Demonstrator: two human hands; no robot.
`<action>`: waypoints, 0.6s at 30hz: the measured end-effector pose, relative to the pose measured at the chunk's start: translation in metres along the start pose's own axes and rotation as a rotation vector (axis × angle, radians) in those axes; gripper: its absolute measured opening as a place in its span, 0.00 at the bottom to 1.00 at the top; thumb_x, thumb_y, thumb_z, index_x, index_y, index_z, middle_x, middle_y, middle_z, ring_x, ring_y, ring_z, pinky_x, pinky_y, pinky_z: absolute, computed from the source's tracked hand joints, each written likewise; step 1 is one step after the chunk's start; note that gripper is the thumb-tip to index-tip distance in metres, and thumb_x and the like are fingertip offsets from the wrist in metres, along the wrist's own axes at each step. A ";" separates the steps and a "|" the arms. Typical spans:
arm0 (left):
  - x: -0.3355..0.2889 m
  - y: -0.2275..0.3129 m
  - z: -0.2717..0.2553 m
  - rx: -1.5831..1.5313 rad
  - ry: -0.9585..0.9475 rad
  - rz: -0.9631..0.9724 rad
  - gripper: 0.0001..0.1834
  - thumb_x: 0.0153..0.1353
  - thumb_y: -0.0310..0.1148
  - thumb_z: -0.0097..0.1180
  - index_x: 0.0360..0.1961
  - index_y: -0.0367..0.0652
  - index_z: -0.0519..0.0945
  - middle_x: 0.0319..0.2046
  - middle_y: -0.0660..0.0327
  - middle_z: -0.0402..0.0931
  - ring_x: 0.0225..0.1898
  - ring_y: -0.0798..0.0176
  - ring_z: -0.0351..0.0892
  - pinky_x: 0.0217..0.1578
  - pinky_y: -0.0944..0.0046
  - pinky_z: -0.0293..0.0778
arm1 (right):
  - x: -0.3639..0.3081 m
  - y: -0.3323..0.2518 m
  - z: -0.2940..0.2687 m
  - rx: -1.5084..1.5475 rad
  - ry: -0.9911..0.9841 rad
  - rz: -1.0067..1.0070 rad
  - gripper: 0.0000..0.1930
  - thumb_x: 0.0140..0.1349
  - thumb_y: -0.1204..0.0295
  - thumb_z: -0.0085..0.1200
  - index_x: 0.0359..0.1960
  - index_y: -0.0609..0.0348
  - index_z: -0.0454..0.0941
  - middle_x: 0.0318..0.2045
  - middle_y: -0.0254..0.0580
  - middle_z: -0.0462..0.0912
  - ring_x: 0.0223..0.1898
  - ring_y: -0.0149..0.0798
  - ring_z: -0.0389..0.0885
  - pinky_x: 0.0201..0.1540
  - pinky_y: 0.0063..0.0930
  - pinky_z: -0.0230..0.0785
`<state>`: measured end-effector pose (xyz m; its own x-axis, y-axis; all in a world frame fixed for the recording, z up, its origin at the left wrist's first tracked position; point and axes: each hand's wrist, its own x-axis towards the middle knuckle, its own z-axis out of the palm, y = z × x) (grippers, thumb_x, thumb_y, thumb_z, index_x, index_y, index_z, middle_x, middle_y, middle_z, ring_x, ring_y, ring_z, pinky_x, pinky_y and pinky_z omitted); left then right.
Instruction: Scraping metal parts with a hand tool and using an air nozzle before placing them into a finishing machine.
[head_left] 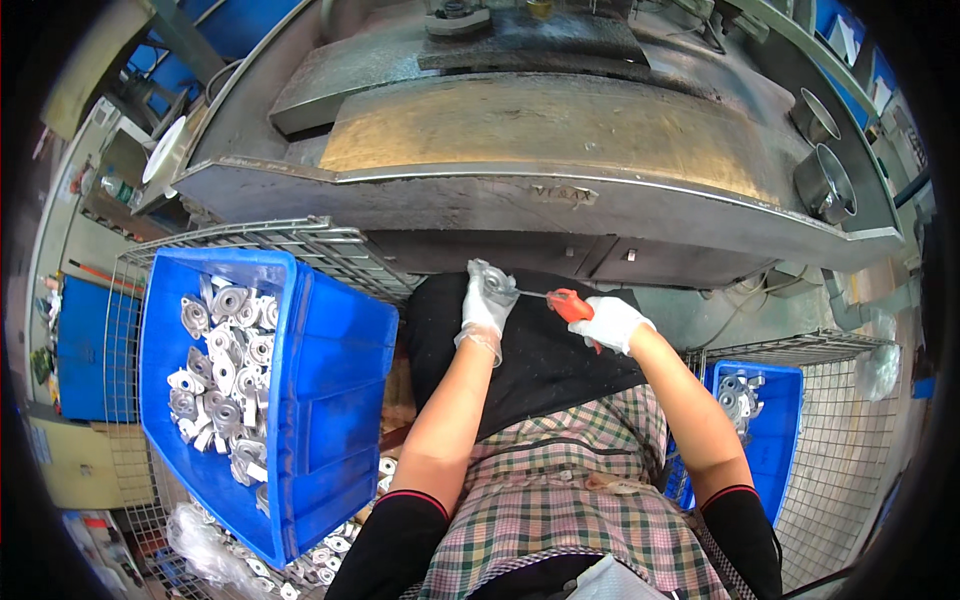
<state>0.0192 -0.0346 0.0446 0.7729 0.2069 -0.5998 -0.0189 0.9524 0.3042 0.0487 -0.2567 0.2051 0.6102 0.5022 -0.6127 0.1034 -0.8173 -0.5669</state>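
Observation:
Above my lap, my left hand [484,312], in a white glove, is closed around a small grey metal casting [494,283] with a round opening. My right hand [613,325], also gloved, grips a red-handled tool [569,305]. A thin metal shaft runs from its handle leftward, and its tip meets or nearly meets the casting's right side. The exact kind of tool cannot be made out. Similar castings [225,375] fill a large blue bin [335,400] to my left.
A smaller blue bin [775,440] holding castings [737,400] sits in a wire cage [840,450] at right. More castings [325,555] and a clear plastic bag [205,545] lie at lower left. Ahead stands a metal workbench [520,205] with two metal pots [826,185] at its right end.

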 end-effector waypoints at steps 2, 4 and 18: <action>0.012 0.005 -0.018 -0.028 -0.119 0.056 0.21 0.61 0.63 0.50 0.49 0.68 0.76 0.49 0.72 0.74 0.53 0.53 0.68 0.60 0.45 0.57 | 0.002 -0.006 0.004 -0.005 -0.016 -0.022 0.16 0.59 0.60 0.56 0.35 0.62 0.75 0.21 0.43 0.81 0.21 0.40 0.81 0.31 0.33 0.72; 0.005 -0.001 -0.006 -0.002 -0.072 0.004 0.22 0.61 0.63 0.49 0.50 0.68 0.76 0.50 0.71 0.73 0.54 0.52 0.67 0.61 0.45 0.56 | 0.006 0.005 0.001 0.008 -0.010 -0.007 0.16 0.59 0.59 0.56 0.35 0.62 0.75 0.20 0.43 0.81 0.21 0.40 0.81 0.31 0.34 0.72; 0.011 -0.005 -0.004 -0.033 -0.086 -0.048 0.24 0.64 0.63 0.41 0.54 0.69 0.75 0.55 0.75 0.70 0.61 0.54 0.60 0.65 0.45 0.46 | 0.011 0.017 0.004 0.026 -0.012 -0.022 0.17 0.58 0.58 0.56 0.33 0.62 0.76 0.19 0.42 0.81 0.21 0.38 0.80 0.30 0.33 0.72</action>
<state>0.0252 -0.0363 0.0336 0.8250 0.1418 -0.5471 0.0001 0.9680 0.2510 0.0544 -0.2639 0.1862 0.5987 0.5232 -0.6065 0.0958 -0.7985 -0.5943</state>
